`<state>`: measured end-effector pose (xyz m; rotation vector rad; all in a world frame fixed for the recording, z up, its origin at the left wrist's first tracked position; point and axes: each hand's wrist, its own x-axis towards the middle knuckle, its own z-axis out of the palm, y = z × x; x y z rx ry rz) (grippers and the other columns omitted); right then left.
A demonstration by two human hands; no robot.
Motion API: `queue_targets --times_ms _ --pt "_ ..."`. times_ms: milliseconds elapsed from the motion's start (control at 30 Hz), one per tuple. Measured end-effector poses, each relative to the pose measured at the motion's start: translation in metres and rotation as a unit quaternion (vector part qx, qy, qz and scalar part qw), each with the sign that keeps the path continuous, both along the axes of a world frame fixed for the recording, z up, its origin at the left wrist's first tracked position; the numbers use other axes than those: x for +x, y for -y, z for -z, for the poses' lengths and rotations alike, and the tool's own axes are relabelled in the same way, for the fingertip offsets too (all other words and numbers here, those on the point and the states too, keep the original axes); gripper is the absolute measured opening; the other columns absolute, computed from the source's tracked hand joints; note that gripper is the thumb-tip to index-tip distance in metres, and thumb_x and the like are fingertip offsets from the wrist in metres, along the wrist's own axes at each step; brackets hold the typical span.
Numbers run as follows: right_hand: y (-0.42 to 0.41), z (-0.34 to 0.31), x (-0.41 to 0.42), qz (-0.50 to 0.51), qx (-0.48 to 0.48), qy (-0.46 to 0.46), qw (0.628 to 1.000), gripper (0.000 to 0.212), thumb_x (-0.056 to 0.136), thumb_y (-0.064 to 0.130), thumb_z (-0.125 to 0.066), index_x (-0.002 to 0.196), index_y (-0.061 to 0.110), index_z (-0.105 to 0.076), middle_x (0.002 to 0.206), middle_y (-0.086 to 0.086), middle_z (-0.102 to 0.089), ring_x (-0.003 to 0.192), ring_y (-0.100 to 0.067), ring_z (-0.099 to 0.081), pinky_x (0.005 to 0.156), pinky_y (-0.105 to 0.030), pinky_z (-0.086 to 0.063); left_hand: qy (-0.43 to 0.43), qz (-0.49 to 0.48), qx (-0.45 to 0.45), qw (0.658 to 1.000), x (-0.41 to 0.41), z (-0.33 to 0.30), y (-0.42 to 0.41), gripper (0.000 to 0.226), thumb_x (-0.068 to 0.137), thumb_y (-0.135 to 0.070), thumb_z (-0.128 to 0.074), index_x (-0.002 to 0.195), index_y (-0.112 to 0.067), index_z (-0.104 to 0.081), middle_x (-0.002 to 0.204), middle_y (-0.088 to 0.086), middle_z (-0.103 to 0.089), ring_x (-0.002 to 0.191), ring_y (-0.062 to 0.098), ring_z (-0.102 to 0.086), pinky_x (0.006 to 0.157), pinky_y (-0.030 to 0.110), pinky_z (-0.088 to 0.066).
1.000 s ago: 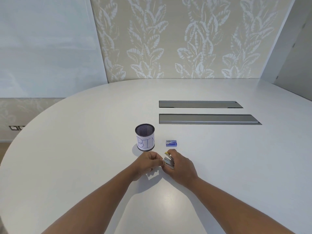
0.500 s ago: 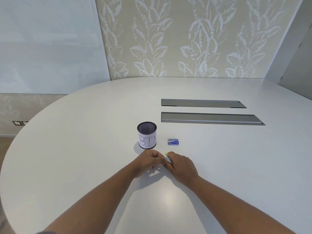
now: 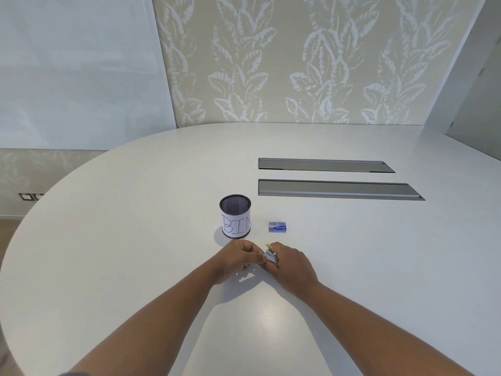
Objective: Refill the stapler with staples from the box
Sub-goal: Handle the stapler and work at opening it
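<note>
The right hand holds the small stapler just above the white desk, its grip curled around it. The left hand pinches the stapler's near end. The blue staple box lies just behind, beside the mesh cup marked "BIN".

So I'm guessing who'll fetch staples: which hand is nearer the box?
Right. The right hand lies just below the box, holding the stapler; the left hand is farther left, below the bin.
</note>
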<state>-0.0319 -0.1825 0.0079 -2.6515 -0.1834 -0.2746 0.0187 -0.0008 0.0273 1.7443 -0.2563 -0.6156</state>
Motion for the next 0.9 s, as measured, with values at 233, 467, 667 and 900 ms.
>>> queue_targets --times_ms 233,467,667,900 --pt "0.0012 0.0023 0.0002 -0.009 -0.008 0.004 1.000 0.049 0.090 0.072 -0.035 0.083 0.025 -0.043 0.074 0.005 -0.055 0.067 -0.024 -0.050 0.057 -0.035 -0.035 0.000 0.005 0.002 1.000 -0.0003 -0.0013 0.0008 0.014 0.071 -0.022 -0.075 0.079 -0.011 -0.072 0.070 0.007 -0.065 0.052 0.013 -0.045 0.051 0.022 -0.035" --pt "-0.0006 -0.0001 0.0003 0.038 0.027 0.011 0.999 0.046 0.086 0.066 -0.057 0.088 0.021 -0.052 0.078 0.004 -0.061 0.069 -0.022 -0.056 0.061 -0.038 -0.047 -0.011 0.006 -0.010 1.000 0.0022 0.0012 -0.0002 0.015 0.074 -0.018 -0.075 0.083 -0.008 -0.069 0.061 0.001 -0.057 0.052 0.010 -0.039 0.053 0.023 -0.031" --pt "0.0008 0.0008 0.0005 0.015 0.000 -0.011 1.000 0.054 0.087 0.074 -0.040 0.075 0.021 -0.045 0.068 0.005 -0.054 0.065 -0.025 -0.052 0.058 -0.037 -0.040 -0.008 0.009 -0.007 1.000 0.0028 0.0013 -0.0007 0.009 0.078 -0.015 -0.075 0.084 -0.009 -0.070 0.082 0.015 -0.061 0.055 0.011 -0.043 0.053 0.021 -0.033" --pt "0.0017 0.0034 0.0010 -0.003 -0.007 -0.002 1.000 0.062 0.083 0.080 -0.023 0.073 0.022 -0.042 0.065 0.005 -0.050 0.063 -0.025 -0.048 0.056 -0.035 -0.034 -0.008 0.008 -0.009 1.000 0.0032 0.0014 -0.0008 0.010 0.077 -0.014 -0.074 0.084 -0.008 -0.071 0.081 0.014 -0.060 0.055 0.011 -0.043 0.052 0.020 -0.033"
